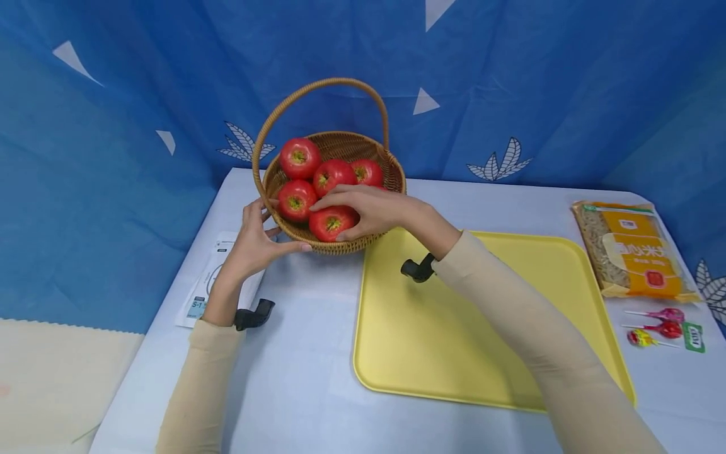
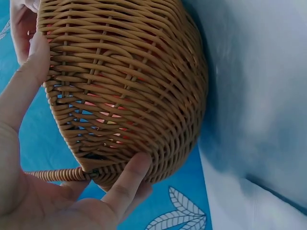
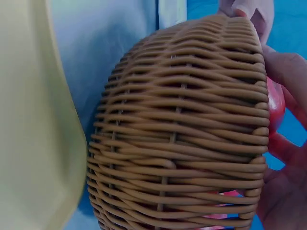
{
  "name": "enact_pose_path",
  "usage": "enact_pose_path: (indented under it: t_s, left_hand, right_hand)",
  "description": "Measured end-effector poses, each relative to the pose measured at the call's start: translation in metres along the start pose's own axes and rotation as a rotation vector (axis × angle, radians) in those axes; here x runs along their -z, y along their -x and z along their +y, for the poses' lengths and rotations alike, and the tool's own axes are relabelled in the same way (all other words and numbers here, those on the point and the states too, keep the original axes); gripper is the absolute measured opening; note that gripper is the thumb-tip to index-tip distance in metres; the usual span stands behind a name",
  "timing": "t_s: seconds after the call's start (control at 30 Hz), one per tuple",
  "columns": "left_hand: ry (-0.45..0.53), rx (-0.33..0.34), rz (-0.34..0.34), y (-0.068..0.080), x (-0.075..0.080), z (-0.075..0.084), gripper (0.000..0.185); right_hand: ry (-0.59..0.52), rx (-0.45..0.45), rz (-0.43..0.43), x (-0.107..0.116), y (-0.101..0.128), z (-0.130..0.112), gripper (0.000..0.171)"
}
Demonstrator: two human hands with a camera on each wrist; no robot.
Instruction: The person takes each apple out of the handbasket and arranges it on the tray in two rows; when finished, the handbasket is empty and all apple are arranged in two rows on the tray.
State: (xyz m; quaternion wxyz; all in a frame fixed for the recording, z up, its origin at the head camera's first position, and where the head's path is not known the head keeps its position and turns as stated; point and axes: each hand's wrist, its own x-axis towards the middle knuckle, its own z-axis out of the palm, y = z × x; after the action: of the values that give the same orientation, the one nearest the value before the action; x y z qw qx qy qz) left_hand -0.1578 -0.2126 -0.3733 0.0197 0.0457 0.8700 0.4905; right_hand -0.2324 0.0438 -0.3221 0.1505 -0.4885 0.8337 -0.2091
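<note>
Nearest the viewer lies the yellow tray point(image 1: 488, 328), bare on the pale table point(image 1: 300, 378). Just beyond its far left corner sits the wicker basket point(image 1: 340, 243) of tomatoes. The right hand point(image 1: 371, 211) reaches over the rim, fingers and thumb curled round the nearest tomato point(image 1: 330, 224) — a grasp just forming, by my judgement, with the fruit resting among the others. The left hand point(image 1: 255, 243) cups the basket's wall, thumb on the rim and fingers curled beneath, steadying it. The step in hand looks like picking one tomato out; next calls for a firm lift clear of the rim — without tipping the basket or bruising the fruit.
</note>
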Motion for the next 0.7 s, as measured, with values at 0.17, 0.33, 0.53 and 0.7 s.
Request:
enact_pose_path:
  t_s: [0.17, 0.33, 0.53, 0.7]
  left_hand:
    - [0.005, 0.033, -0.012, -0.001, 0.0, -0.001, 0.105]
    - [0.017, 0.037, -0.009, -0.001, -0.001, 0.001, 0.107]
    - [0.052, 0.02, -0.012, -0.001, -0.004, 0.001, 0.109]
    - [0.056, 0.022, -0.011, 0.001, -0.003, 0.001, 0.109]
  right_hand:
    - [-0.065, 0.026, 0.067, -0.002, 0.001, 0.003, 0.061]
    - [-0.113, 0.054, 0.149, -0.003, 0.006, 0.008, 0.06]
    - [-0.202, 0.078, 0.308, 0.009, 0.034, 0.011, 0.063]
    - [-0.29, 0.072, 0.389, 0.015, 0.081, 0.012, 0.064]
